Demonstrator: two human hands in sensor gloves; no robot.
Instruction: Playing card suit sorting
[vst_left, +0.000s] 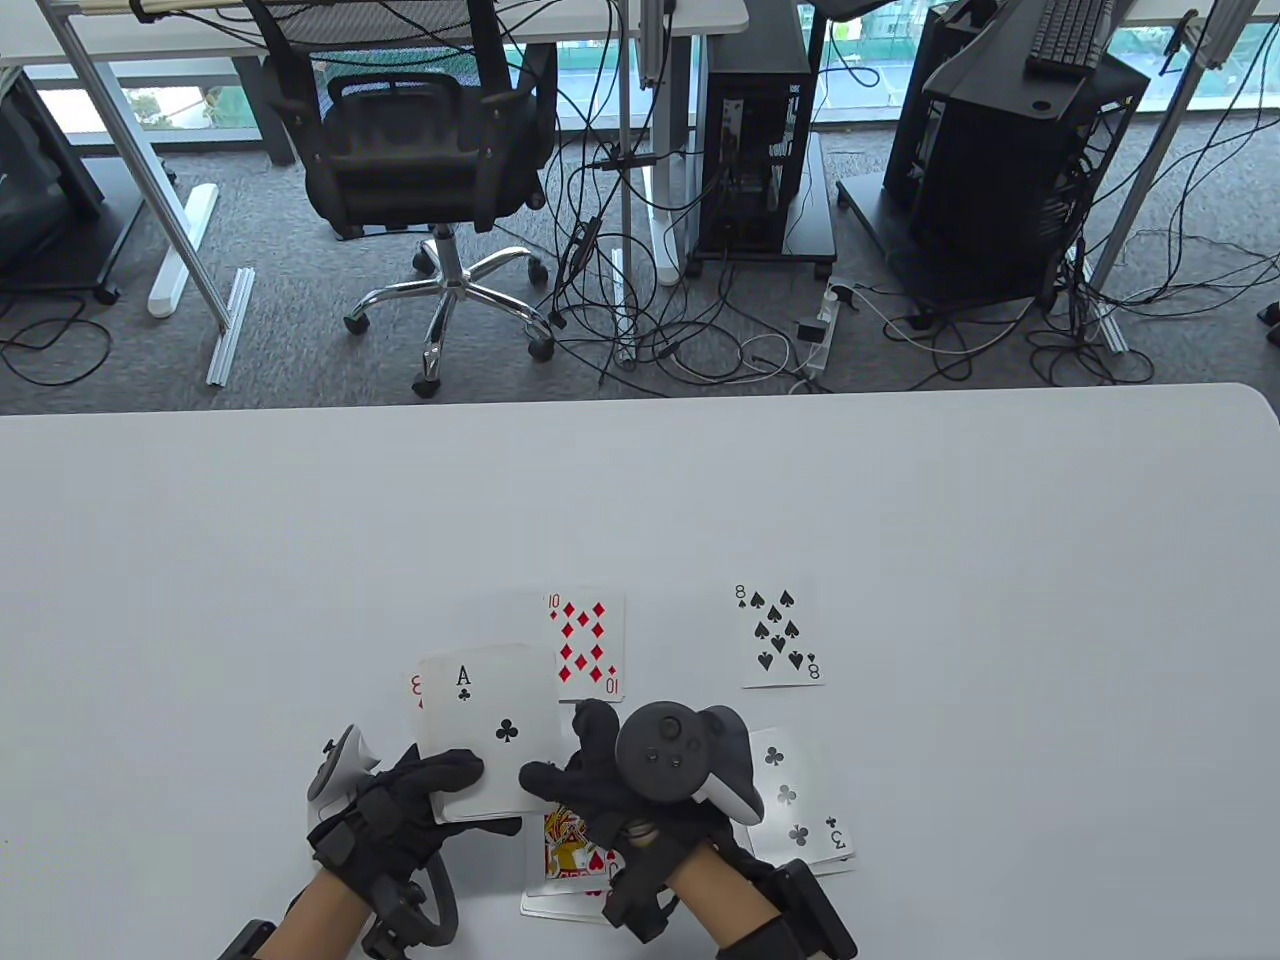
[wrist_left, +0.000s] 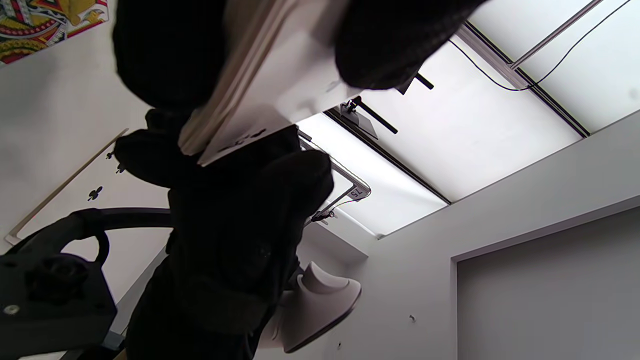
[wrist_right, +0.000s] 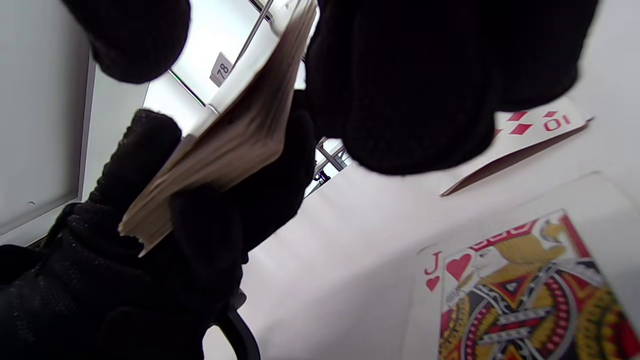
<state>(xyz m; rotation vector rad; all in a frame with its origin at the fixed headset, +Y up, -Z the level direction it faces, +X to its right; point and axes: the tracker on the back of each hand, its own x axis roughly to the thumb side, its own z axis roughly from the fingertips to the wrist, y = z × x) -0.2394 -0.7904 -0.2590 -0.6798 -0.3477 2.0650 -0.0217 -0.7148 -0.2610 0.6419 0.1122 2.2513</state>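
While the deck (vst_left: 480, 790) sits face-up in the left hand (vst_left: 400, 810) at lower centre-left of the table view, ace of clubs (vst_left: 490, 715) on top, mid-deal step: peeling off the top card. Left fingers curled round the stack, confirmed in the right wrist view where the card edges show clamped between glove fingers (wrist_right: 145, 145). Right hand (vst_left: 600, 780) just beside the deck's right edge, fingers bent toward the ace; touching or pinching it, cannot tell, glove blocks the contact in every view.

On the table (vst_left: 1000, 560): ten of diamonds (vst_left: 588, 640) just above the deck, eight of spades (vst_left: 780, 635) to its right, three of clubs (vst_left: 800, 795) at lower right partly under the right-hand tracker, jack of hearts (vst_left: 570, 855) below the hands, lying on another card. Red corner of one more card (vst_left: 417, 690) peeking out left of the ace, rank unclear.

Four suit spots already started, most of the deck still to go, so early in the sort.

Next, by judgement: slide the ace off alone, no doubles, carry right and down, drop on the three of clubs. Risk: second card dragging along.
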